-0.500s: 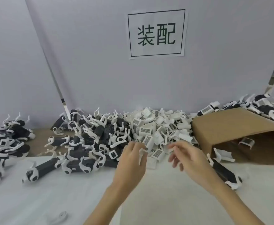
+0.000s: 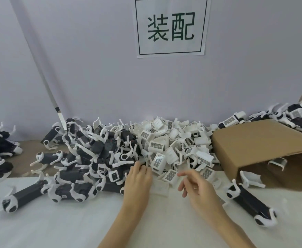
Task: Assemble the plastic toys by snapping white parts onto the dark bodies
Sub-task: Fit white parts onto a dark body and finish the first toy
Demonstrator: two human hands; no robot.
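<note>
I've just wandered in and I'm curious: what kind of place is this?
Probably a small toy assembly workstation. A wall sign reads "assembly" in Chinese, heaps of dark toy bodies and loose white parts cover the table, and a cardboard box lies tipped alongside.

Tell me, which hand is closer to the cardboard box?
Right. The right hand hovers at the white pile's edge, left of the box; the left hand is farther left, by the dark bodies.

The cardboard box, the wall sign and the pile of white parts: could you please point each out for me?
cardboard box (image 2: 253, 140), head view, top panel.
wall sign (image 2: 170, 49), head view, lower white margin.
pile of white parts (image 2: 173, 140), head view, middle of heap.
</note>
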